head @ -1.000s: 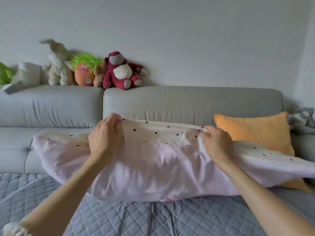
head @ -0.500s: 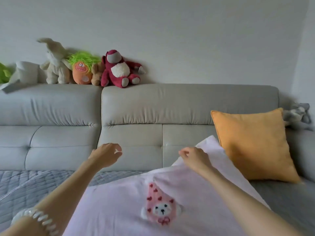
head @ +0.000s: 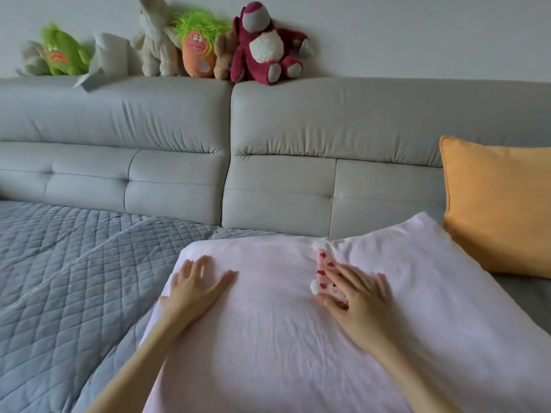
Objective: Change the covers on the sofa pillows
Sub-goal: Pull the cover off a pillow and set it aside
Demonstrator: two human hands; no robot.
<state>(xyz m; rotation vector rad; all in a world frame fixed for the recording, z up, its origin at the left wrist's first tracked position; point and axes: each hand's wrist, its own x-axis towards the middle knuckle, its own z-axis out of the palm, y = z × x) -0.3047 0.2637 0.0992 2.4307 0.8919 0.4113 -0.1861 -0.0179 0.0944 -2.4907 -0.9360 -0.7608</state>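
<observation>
- Where the pink pillow (head: 283, 338) lies flat on the quilted seat (head: 74, 278), left hand (head: 195, 289) and right hand (head: 357, 299) press it, fingers spread, gripping nothing.
- Beside it: orange pillow (head: 501, 210).
- On the sofa back (head: 328, 120): stuffed toys (head: 265, 46).

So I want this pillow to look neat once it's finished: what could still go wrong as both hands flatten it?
The left hand and right hand press flat on the pale pink cotton pillow.

1. The right hand covers the red-and-white bear applique, which looks creased; smoothing may set the fold.
2. Pushing rightward could shove the pillow into the orange square cushion and topple it.
</observation>
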